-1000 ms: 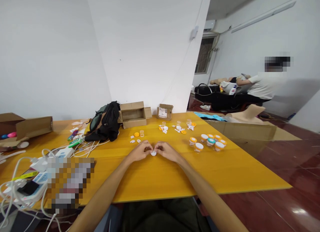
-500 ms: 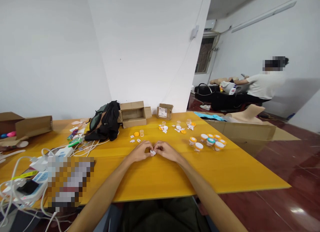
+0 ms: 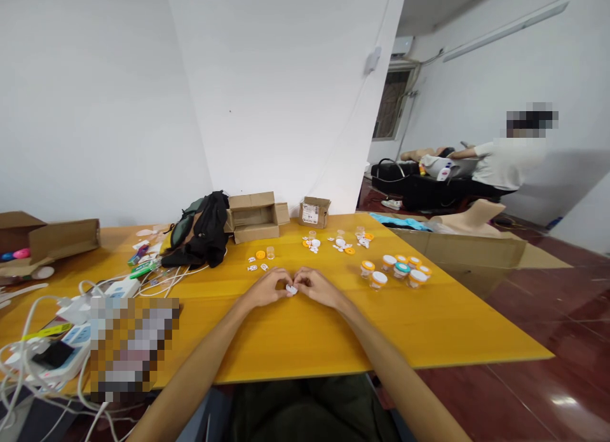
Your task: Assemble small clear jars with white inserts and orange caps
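Observation:
Just above the middle of the yellow wooden table (image 3: 305, 340), my left hand (image 3: 271, 288) and my right hand (image 3: 318, 287) meet fingertip to fingertip. Both are closed on one small white piece (image 3: 291, 289), pinched between them; its exact kind is too small to make out. Beyond my left hand lie several small white printed cutouts (image 3: 252, 268), an orange lid (image 3: 260, 255) and a clear small jar (image 3: 271, 253). Farther back are more clear jars (image 3: 312, 235), orange lids (image 3: 349, 251) and white pieces (image 3: 340, 243) in small groups.
Several lidded jars (image 3: 379, 279) stand at the right. Cardboard boxes (image 3: 255, 223) and a black bag (image 3: 203, 232) line the wall. Power strips (image 3: 79, 347) with tangled cables and a blurred-out device (image 3: 138, 350) are at the left. A person (image 3: 505, 156) sits in the right background.
My hands and the white piece stay almost in place. In the background, the person's head and upper body have shifted slightly to the right.

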Demonstrator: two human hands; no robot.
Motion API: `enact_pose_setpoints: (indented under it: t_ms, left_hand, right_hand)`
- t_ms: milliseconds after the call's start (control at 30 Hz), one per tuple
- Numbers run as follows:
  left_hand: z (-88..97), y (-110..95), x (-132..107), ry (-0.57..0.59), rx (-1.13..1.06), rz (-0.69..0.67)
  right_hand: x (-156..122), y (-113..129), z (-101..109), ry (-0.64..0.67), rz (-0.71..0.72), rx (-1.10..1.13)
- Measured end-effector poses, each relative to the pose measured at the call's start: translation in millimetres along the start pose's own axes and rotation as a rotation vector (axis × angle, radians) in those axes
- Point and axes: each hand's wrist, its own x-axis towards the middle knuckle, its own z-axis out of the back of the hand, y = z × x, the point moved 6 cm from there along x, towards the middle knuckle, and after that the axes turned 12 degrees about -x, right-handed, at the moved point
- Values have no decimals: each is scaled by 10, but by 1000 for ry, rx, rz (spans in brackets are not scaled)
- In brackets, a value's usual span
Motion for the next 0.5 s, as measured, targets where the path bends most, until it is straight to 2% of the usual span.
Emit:
enact_pose_setpoints:
  t_ms: [500]
  left_hand:
    - [9,35,3,-19,-24,31]
  right_hand:
    - [-12,-22,5,-21,0,5]
